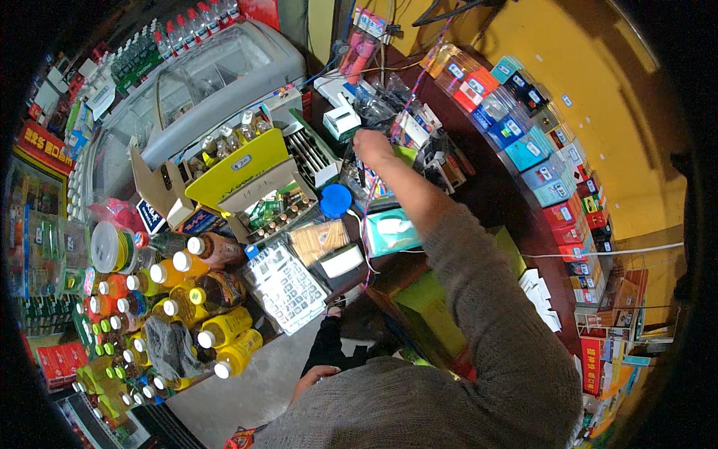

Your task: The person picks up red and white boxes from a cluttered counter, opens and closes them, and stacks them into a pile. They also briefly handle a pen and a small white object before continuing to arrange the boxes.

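With the arm stretched across the counter, my right hand (371, 147) reaches to a cluttered box of pens and small packets (374, 182). Its fingertips are hidden, so what it touches does not show. A white box (341, 119) stands just beyond the hand, and crumpled clear plastic bags (376, 106) lie beside that. Nearer to me are a round blue lid (335, 201) and a teal tissue pack (392, 231). My left hand (317, 375) hangs low by my body, its fingers partly hidden by the sweater.
Many drink bottles (193, 303) crowd the counter at the left, near a chest freezer (224, 78). Open cartons (275, 207) and a sheet of printed codes (289, 292) stand between. Rows of small boxes (527, 149) line a shelf at the right. A white cable (606, 252) crosses there.
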Tool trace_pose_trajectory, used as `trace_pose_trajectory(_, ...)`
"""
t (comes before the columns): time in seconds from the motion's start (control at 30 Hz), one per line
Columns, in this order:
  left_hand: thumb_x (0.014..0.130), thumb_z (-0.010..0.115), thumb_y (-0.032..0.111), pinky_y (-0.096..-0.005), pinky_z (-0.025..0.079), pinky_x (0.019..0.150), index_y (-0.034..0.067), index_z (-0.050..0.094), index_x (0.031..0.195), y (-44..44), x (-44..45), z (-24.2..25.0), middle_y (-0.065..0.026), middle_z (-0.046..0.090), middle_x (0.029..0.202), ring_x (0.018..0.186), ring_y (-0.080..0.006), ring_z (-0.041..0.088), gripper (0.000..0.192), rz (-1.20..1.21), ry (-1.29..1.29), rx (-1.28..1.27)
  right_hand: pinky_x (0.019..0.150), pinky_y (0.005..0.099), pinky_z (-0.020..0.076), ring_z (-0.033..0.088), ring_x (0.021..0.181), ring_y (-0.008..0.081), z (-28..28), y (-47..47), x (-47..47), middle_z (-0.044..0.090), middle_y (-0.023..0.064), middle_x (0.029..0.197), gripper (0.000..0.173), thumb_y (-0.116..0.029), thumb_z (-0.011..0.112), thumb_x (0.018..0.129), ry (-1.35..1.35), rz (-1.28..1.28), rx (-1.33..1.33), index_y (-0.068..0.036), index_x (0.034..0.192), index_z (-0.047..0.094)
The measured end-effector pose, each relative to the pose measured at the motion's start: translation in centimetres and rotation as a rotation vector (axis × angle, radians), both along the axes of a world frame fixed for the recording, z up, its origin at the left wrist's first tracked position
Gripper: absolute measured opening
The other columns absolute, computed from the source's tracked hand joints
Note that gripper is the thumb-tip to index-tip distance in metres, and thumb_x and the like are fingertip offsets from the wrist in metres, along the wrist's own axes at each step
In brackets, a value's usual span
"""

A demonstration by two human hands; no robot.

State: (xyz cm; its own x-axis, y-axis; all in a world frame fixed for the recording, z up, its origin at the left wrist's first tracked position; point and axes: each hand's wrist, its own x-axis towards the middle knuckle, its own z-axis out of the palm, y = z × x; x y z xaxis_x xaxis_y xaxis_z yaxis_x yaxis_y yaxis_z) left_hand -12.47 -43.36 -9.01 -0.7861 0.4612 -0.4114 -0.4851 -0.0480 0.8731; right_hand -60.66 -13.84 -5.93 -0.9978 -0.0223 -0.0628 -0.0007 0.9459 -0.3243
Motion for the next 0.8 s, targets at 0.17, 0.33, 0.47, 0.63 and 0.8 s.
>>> trace_pose_trajectory(0.17,0.084,0.058,-0.003,-0.0324,0.047,0.087,-0.002,0.06,0.111,-0.7,-0.3,1.5,-0.012,0.059,0.115,0.097,-0.0178,0.06,0.027,0.261,-0.067,-0.006,0.078,0.0429,0.0546,0.068,0.088,0.0344,-4.8,-1.1,-2.7,0.067,0.0219,0.099,0.021,-0.011,0.055,0.081,-0.233,-0.341,0.106,0.0,0.092,0.069)
trace_pose_trajectory(0.33,0.077,0.043,-0.013,-0.0259,0.05,0.068,-0.001,0.067,0.093,-0.1,-5.9,2.3,-0.011,0.067,0.093,0.074,-0.0156,0.062,0.032,0.26,0.045,0.04,0.04,0.0356,0.05,0.061,0.048,0.0244,1.8,0.0,-1.7,0.065,0.0174,0.072,0.019,-0.012,0.056,0.078,-0.356,-0.346,-0.418,0.006,0.079,0.06)
trace_pose_trajectory(0.47,0.086,0.053,0.004,-0.0223,0.04,0.053,0.001,0.068,0.084,3.7,-12.8,5.9,-0.0046,0.062,0.069,0.059,-0.0094,0.053,0.016,0.154,0.161,-0.062,0.039,0.0308,0.049,0.059,0.048,0.0187,10.7,1.5,5.5,0.064,0.014,0.076,0.025,-0.013,0.057,0.08,-0.21,-0.235,-0.779,0.004,0.098,0.054)
trace_pose_trajectory(0.63,0.086,0.067,0.017,-0.0254,0.046,0.063,0.001,0.065,0.108,12.6,-17.2,11.5,0.0024,0.06,0.075,0.066,-0.0092,0.053,0.027,0.072,0.619,-0.06,0.049,0.0302,0.0544,0.065,0.061,0.0184,15.5,4.5,28.1,0.066,0.0162,0.091,0.026,-0.017,0.058,0.092,-0.207,0.134,-1.575,0.0,0.108,0.046)
trace_pose_trajectory(0.8,0.083,0.068,0.015,-0.0313,0.046,0.061,-0.001,0.062,0.083,20.1,-10.5,15.8,-0.0112,0.059,0.068,0.065,-0.0203,0.058,0.017,-0.563,0.924,-0.118,0.047,0.0267,0.0447,0.058,0.055,0.013,14.4,7.7,46.9,0.06,0.0067,0.077,0.014,-0.011,0.062,0.087,0.162,-0.281,-1.743,-0.005,0.093,0.05)
